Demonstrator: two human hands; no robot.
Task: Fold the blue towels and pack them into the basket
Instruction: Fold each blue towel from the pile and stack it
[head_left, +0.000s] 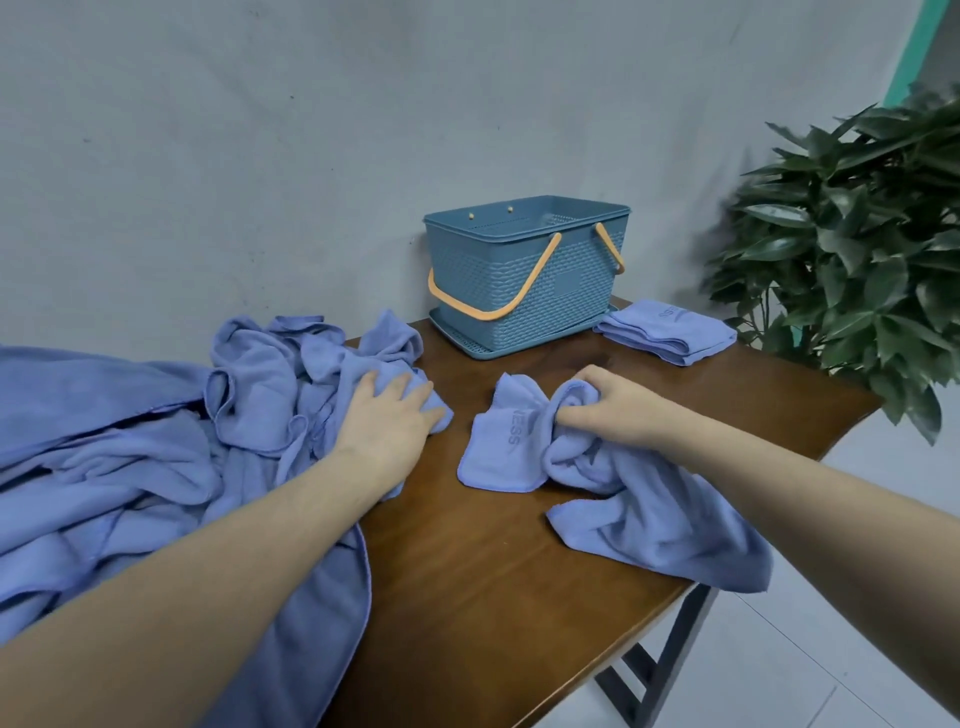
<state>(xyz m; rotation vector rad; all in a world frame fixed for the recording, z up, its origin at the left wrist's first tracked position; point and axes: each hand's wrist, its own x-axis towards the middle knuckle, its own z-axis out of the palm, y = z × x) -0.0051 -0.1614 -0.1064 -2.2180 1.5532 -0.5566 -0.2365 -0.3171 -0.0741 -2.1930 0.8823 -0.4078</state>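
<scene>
A heap of crumpled blue towels (156, 447) covers the left part of the wooden table (478, 561). My left hand (389, 415) lies flat on the heap's right edge, fingers straight. One loose blue towel (613, 499) lies bunched at the table's middle and right edge; my right hand (608, 405) grips a gathered fold of it. A folded blue towel (667, 330) rests at the far right, beside the blue basket (524, 291) with orange handles, which stands at the back on its tray. What the basket holds is hidden.
A leafy green plant (852, 249) stands just past the table's right side. A grey wall runs behind the table. The table's right and near edges drop to a pale tiled floor (810, 675), with dark metal legs below.
</scene>
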